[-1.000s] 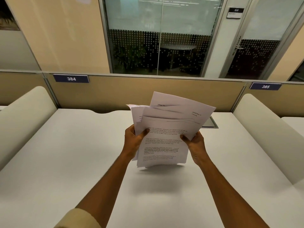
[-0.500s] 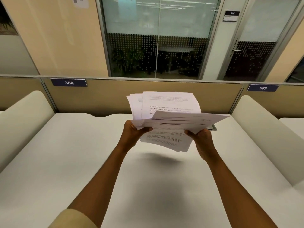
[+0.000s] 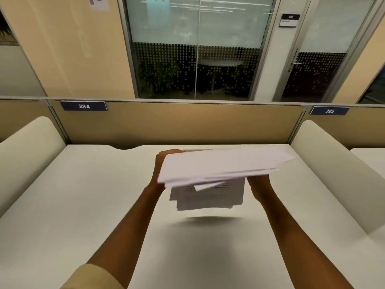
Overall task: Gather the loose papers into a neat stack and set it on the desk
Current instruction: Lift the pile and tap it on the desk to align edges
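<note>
Several white printed papers (image 3: pixel 218 170) hang in the air above the white desk (image 3: pixel 83 195), held between both hands. The upper sheets lie nearly flat and blurred, fanned out to the right; lower sheets droop down with print showing. My left hand (image 3: pixel 160 165) grips the bundle's left edge, mostly hidden behind the sheets. Under the right side, my right hand (image 3: pixel 258 184) holds the papers from below. The sheets are uneven, with corners sticking out. A shadow lies on the desk beneath them.
A tan partition (image 3: pixel 187 124) with number plates 384 (image 3: pixel 84 106) and 385 (image 3: pixel 329 110) closes the desk's far edge. Cream padded dividers stand at the left (image 3: pixel 27 147) and right (image 3: pixel 333 163). Glass office walls lie beyond.
The papers have tipped from upright and facing me to nearly flat, and both hands have moved forward and lower toward the desk.
</note>
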A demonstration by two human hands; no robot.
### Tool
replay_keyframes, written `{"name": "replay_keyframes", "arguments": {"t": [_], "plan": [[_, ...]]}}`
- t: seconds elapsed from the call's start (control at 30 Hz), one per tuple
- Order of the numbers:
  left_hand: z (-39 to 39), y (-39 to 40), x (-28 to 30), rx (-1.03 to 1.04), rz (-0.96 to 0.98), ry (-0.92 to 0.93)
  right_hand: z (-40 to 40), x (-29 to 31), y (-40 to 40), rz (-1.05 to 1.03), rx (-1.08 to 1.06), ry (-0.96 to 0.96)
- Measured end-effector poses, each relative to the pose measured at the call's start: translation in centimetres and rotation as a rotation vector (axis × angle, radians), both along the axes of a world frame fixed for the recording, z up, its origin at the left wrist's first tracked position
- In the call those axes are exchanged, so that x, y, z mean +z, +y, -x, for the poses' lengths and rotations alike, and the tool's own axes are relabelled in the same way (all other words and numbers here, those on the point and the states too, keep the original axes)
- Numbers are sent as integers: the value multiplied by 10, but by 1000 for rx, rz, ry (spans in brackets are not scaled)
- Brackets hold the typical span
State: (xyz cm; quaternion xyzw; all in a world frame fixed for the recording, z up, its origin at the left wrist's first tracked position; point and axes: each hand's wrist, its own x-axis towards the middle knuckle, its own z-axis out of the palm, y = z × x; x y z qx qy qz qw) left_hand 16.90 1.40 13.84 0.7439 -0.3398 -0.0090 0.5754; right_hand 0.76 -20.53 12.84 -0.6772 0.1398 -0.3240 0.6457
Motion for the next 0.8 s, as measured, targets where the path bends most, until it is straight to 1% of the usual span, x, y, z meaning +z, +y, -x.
{"name": "replay_keyframes", "arguments": {"t": [0.03, 0.17, 0.23, 0.3, 0.33, 0.4, 0.47, 0.53, 0.8], "plan": [[0, 0, -2, -2, 10, -14, 1, -3, 1, -2, 0, 0], [1, 5, -9, -59, 189, 43, -4, -1, 7, 31, -99, 17], [3, 4, -11, -46, 229, 13, -9, 3, 9, 79, -156, 17], [8, -1, -10, 53, 157, -18, -12, 3, 11, 80, -179, 33], [11, -4, -7, 126, 113, 27, -13, 0, 11, 64, -177, 40], [17, -8, -2, 204, 110, 161, -15, -2, 15, 33, -181, 64], [23, -10, -3, 202, 146, 246, -17, -4, 21, 24, -197, 99], [26, -12, -5, 204, 186, 289, -20, -7, 27, -14, -216, 145], [34, -11, -20, 206, 198, 318, -16, -33, 46, -137, -189, 142]]}}
